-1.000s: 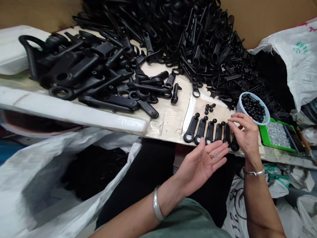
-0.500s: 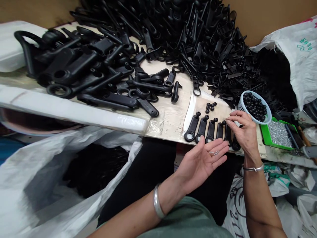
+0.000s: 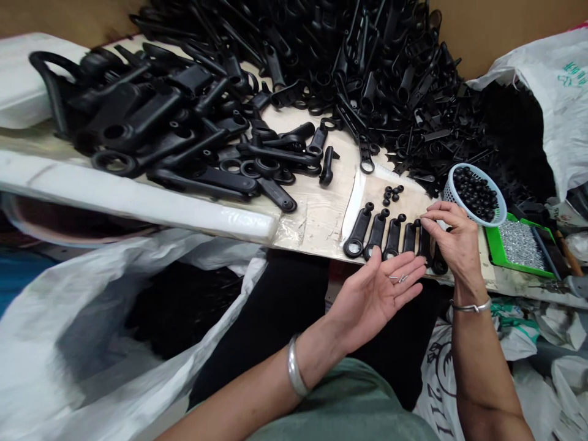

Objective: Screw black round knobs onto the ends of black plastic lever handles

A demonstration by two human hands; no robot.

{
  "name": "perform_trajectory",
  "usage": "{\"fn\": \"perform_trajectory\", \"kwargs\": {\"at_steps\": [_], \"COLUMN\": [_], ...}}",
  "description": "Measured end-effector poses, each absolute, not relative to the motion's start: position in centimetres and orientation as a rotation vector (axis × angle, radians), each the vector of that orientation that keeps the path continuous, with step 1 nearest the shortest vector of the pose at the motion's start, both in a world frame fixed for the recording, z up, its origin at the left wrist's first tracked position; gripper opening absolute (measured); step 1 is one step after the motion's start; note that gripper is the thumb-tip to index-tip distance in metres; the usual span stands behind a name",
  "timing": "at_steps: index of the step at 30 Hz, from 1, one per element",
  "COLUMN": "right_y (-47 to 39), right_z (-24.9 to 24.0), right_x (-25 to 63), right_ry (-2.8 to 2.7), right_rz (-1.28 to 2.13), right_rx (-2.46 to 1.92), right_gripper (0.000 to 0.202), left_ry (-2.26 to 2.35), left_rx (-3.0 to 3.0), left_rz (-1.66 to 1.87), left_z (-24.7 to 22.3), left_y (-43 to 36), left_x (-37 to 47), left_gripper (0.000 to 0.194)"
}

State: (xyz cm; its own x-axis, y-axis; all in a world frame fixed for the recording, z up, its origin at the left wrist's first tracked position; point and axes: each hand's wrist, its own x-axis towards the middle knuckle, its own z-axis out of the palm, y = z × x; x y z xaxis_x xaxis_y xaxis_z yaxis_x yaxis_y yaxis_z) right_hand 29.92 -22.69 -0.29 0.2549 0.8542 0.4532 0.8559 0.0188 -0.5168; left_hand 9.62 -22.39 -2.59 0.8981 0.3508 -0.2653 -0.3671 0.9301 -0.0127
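1. The desk (image 3: pixel 316 229) has a pale, scuffed top.
2. A high heap of black plastic parts (image 3: pixel 367 92) covers its back; larger black pieces (image 3: pixel 151 116) sprawl leftward beside a white box (image 3: pixel 41 76).
3. Near the front edge, black handles (image 3: pixel 359 229) stand in a row, with small round knobs (image 3: pixel 392 195) behind.
4. Rightward sit a pale-blue basket (image 3: pixel 452 192) and a green tray (image 3: pixel 496 248).

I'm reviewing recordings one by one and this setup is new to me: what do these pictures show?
No machine: a person works bare-handed, filmed by one camera worn on the head, looking forward and down. The left hand is palm up, holding a few small metal pins. The right hand is pinching over a row of black ring-ended parts; what it grips, if anything, I cannot tell. The table also bears loose black balls, a blue basket of more, a green tray of metal pieces, and heaped black parts.
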Motion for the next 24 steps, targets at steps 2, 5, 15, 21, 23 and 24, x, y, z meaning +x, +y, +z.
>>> {"fn": "perform_trajectory", "kwargs": {"at_steps": [2, 5, 15, 21, 23, 24], "right_y": [-22.72, -22.72, -22.41, -23.00, -23.08, -23.08], "right_z": [-0.31, -0.30, -0.34, -0.29, -0.34, -0.37], "right_x": [30.06, 30.18, 30.03, 30.37, 30.39, 30.35], "right_ry": [-1.552, -1.537, -1.589, -1.622, -1.644, -1.657], "right_rz": [0.011, 0.033, -0.011, -0.054, -0.080, -0.097], "right_rx": [-1.797, -1.787, -1.806, -1.829, -1.833, -1.833], "right_gripper": [0.008, 0.008, 0.008, 0.010, 0.010, 0.010], "left_ry": [0.263, 0.263, 0.257, 0.235, 0.240, 0.245], "left_rx": [-0.063, -0.066, -0.069, -0.070, -0.067, -0.065], "left_rz": [0.367, 0.366, 0.366, 0.364, 0.363, 0.363], "left_z": [-2.59, -2.60, -2.72, -2.82, -2.84, -2.83], "left_y": [-22.42, -22.46, -22.35, -22.40, -22.40, -22.40], "left_x": [9.62, 9.64, 9.70, 9.65, 9.70, 9.73], "left_gripper": [0.061, 0.062, 0.063, 0.062, 0.062, 0.062]}}
